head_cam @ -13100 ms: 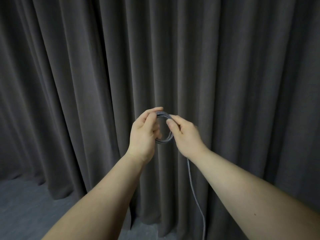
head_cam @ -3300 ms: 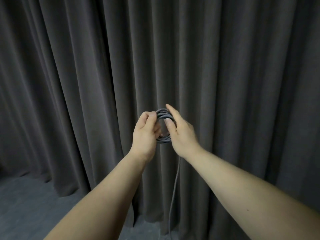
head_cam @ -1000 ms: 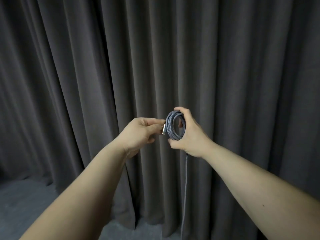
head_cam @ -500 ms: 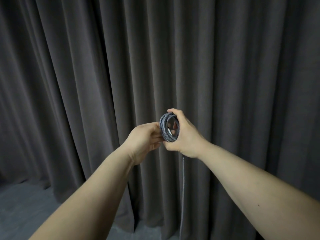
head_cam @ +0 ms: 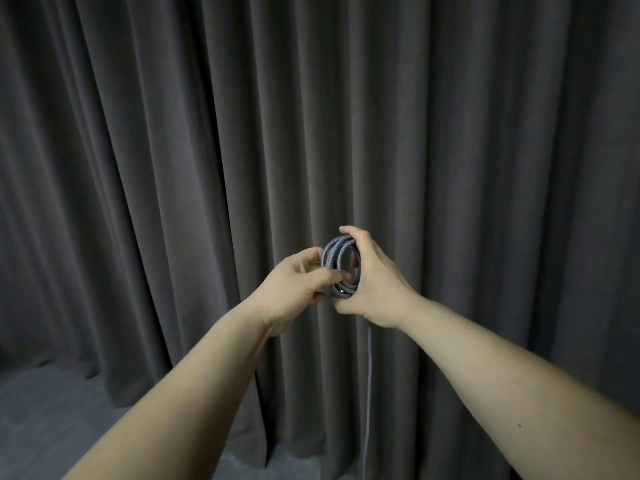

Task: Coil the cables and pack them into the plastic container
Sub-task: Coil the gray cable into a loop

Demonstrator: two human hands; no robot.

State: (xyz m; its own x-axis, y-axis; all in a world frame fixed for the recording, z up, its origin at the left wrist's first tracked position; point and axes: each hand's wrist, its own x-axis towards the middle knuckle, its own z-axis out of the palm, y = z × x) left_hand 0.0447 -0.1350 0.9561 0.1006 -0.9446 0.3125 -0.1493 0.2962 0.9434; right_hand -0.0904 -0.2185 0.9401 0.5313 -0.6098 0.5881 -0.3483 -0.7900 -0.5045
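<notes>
- Frame centre: right hand (head_cam: 372, 282) grasps the cable coil (head_cam: 341, 268); left hand (head_cam: 298, 282) pinches its near side
- Tail (head_cam: 369, 375) hangs below; judged best wound with even loops, grip firm

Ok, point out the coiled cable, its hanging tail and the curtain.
coiled cable (head_cam: 335, 251): head view, braided loops at upper left.
hanging tail (head_cam: 369, 375): head view, mid-length of the strand.
curtain (head_cam: 173, 150): head view, a fold.

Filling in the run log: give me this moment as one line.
phase: coiling | right hand: holds cable coil | left hand: pinches coil's near side | tail: hangs loose | container: not in view
</notes>
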